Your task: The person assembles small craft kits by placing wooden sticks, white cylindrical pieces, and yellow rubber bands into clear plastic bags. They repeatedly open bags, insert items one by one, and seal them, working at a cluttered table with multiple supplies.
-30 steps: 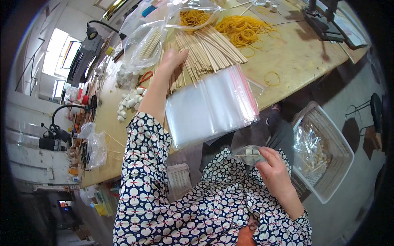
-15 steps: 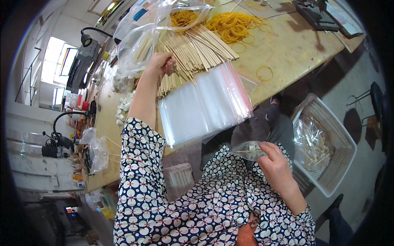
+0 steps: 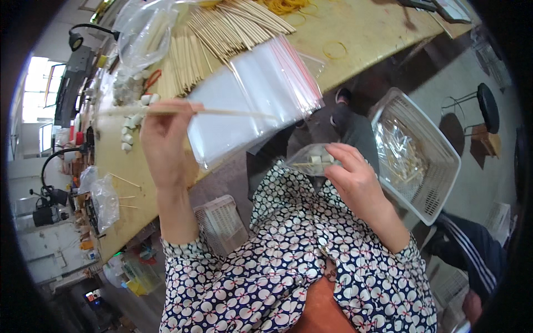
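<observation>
My left hand point(image 3: 166, 133), blurred by motion, is raised over the near edge of the table. Its fingers pinch a thin wooden stick point(image 3: 236, 112) that lies nearly level across the stack of clear zip bags point(image 3: 222, 130). In front of my lap, my right hand point(image 3: 355, 177) grips a small clear plastic bag point(image 3: 297, 156). White cylindrical pieces point(image 3: 322, 159) and a short length of stick show inside that bag. Beyond the zip bags is a spread of wooden sticks point(image 3: 239, 25), beside another bunch of sticks point(image 3: 180, 64).
White cylinders point(image 3: 127, 136) and red-handled scissors point(image 3: 151, 80) lie left on the table point(image 3: 355, 50). Yellow rubber bands point(image 3: 283, 5) are at the far side. A white basket point(image 3: 452, 183) of filled bags stands right, a smaller one point(image 3: 222, 222) below the table. Another person's leg point(image 3: 469, 250) shows lower right.
My left hand has come back from the pile toward me, now with a stick in it. My right hand still keeps the bag. The whole view has shifted.
</observation>
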Available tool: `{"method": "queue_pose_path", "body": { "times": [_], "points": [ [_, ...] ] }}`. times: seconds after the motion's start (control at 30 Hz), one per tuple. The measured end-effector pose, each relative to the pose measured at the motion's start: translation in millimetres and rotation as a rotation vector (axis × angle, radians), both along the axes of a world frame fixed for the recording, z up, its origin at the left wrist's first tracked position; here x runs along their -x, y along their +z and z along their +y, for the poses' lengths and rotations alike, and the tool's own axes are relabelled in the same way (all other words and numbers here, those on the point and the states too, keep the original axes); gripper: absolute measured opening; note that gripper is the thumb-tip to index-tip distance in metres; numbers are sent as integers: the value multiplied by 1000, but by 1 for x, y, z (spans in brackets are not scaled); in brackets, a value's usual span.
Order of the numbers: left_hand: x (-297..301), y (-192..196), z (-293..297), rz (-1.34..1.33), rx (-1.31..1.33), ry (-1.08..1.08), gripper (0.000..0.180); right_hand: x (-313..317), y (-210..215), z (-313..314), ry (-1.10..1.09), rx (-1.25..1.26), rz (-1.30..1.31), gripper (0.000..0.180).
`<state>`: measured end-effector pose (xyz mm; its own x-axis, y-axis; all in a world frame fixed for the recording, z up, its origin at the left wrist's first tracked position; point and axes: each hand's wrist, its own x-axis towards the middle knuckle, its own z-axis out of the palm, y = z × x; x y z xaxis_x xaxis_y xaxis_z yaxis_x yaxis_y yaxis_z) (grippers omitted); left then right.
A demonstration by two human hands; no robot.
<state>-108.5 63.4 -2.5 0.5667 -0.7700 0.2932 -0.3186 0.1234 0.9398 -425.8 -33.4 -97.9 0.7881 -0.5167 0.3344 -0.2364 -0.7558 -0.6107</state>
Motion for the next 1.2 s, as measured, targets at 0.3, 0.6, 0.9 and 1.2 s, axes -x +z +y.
{"method": "queue_pose_path", "body": {
  "times": [0.3,0.6,0.9,1.2],
  "points": [
    [115,-90,2,-413,-26,-122,24,-17,25,3,78,53,-12,10],
    [70,-82,46,-143,-58,-117,36,-2,18,6,62,30,23,11],
    [82,-70,41,-670,-299,-331,22,-4,15,12,121,80,62,10],
    [105,-104,15,-930,-577,-540,21,-4,-18,29,195,93,87,18]
  ]
}}
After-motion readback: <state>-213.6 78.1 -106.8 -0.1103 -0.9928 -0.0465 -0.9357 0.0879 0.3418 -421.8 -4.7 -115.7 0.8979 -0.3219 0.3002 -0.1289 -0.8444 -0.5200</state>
